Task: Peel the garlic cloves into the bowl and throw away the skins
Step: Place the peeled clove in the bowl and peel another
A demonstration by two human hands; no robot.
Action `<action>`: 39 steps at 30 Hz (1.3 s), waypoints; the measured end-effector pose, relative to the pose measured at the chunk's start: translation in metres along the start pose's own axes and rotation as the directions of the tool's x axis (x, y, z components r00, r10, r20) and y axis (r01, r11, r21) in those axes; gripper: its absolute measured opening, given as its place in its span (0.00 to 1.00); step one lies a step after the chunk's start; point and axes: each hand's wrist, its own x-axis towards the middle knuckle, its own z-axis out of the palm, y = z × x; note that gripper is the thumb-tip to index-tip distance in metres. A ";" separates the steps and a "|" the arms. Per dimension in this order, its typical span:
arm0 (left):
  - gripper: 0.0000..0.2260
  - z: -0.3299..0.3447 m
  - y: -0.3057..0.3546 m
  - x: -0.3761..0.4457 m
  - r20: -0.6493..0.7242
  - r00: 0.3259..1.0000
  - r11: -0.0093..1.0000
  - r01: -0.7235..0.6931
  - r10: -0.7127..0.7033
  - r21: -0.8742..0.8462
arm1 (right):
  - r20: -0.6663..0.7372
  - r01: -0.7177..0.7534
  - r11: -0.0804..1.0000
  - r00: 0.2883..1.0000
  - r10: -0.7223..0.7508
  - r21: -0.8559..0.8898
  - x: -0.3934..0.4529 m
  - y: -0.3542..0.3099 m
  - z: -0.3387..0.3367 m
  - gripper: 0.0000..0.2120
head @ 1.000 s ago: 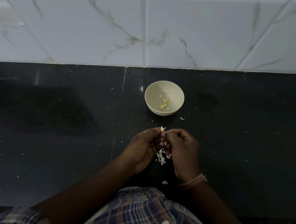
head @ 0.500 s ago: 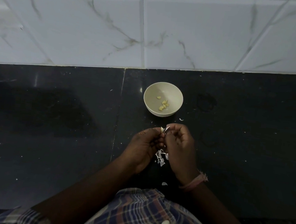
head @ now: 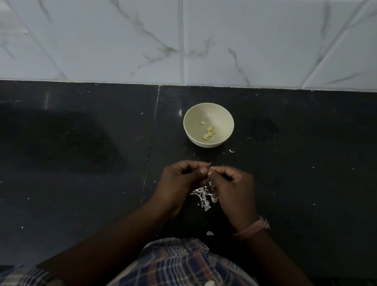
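Both hands lower than before — left hand (head: 179, 180), right hand (head: 233, 188) — fingertips together, pinching a barely visible garlic clove (head: 209, 167).

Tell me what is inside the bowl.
The bowl holds a few peeled garlic cloves, one lying apart from the cluster. No skins show inside. The near inner wall is hidden behind the rim, so anything against it cannot be seen.

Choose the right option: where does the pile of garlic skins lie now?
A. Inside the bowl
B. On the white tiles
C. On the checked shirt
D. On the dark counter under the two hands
D: the garlic skins lie on the dark counter below the hands, apart from the bowl, which holds only peeled cloves.
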 end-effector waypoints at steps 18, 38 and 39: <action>0.02 0.001 0.001 0.005 -0.057 0.965 0.888 0.210 -0.254 -0.409 | -0.034 0.107 0.966 0.992 -0.118 -0.235 0.000 0.010 0.006 0.17; 0.03 0.009 0.001 -0.007 -0.063 0.997 0.982 0.033 -0.046 -0.184 | -0.047 0.066 0.983 0.996 -0.075 -0.171 -0.005 -0.004 0.006 0.03; 0.04 0.010 0.001 -0.008 -0.061 0.997 0.983 0.033 -0.045 -0.182 | -0.043 0.067 0.981 0.996 -0.076 -0.182 -0.005 -0.004 0.006 0.03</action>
